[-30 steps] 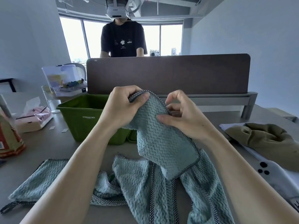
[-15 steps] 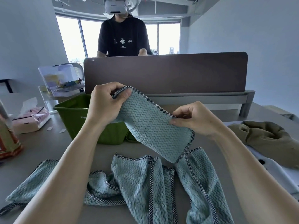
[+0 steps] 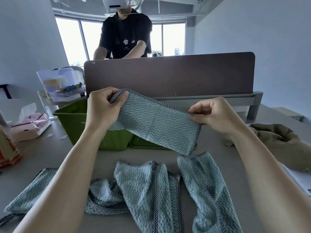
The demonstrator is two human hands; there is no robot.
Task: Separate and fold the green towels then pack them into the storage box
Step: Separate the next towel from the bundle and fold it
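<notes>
Towel [image 3: 156, 125] stretched between left hand [image 3: 102, 110] and right hand [image 3: 213, 115]

A brown divider panel [image 3: 168, 76] stood across the far edge of the grey surface [image 3: 42, 153]. Behind it was a person in a black T-shirt [image 3: 125, 34], with bright windows [image 3: 173, 39] beyond. At the left sat a clear plastic container [image 3: 60, 83], a pink tissue pack [image 3: 31, 125] and a red-orange package [image 3: 6, 152]. A crumpled olive cloth [image 3: 282, 145] lay at the right.

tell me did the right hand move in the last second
Yes. The right hand has slid rightward along the divider, away from the left hand, stretching the towel out.
</notes>
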